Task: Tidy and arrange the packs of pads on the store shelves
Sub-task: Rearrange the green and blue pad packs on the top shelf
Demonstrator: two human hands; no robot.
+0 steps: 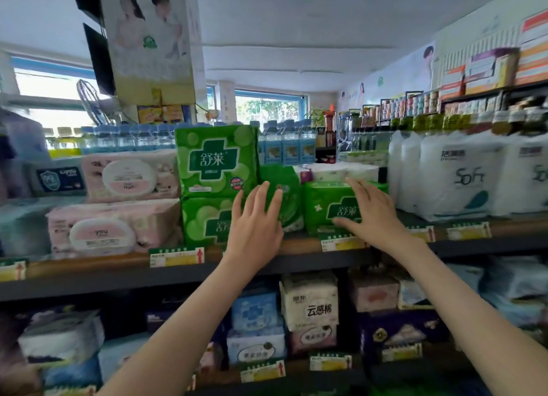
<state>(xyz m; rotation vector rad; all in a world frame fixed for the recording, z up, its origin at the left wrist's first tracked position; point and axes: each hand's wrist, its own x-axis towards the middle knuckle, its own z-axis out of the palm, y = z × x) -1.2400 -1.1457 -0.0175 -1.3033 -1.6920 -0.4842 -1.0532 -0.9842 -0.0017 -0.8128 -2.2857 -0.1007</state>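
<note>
My left hand [255, 222], fingers [263, 194] spread wide, touches a glossy green pack [290, 179]; my right hand [372, 214] lies open on a squat pack [321, 205].

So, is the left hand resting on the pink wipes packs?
No, the left hand lies with straight fingers against a green pack of pads, well right of the pink wipes packs.

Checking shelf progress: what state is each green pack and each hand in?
left hand: open, fingers straight, before the middle green pack.
right hand: open, over the right green pack.
top green pack: upright, stacked on the lower green pack.
middle green pack: upright, partly hidden.
</note>
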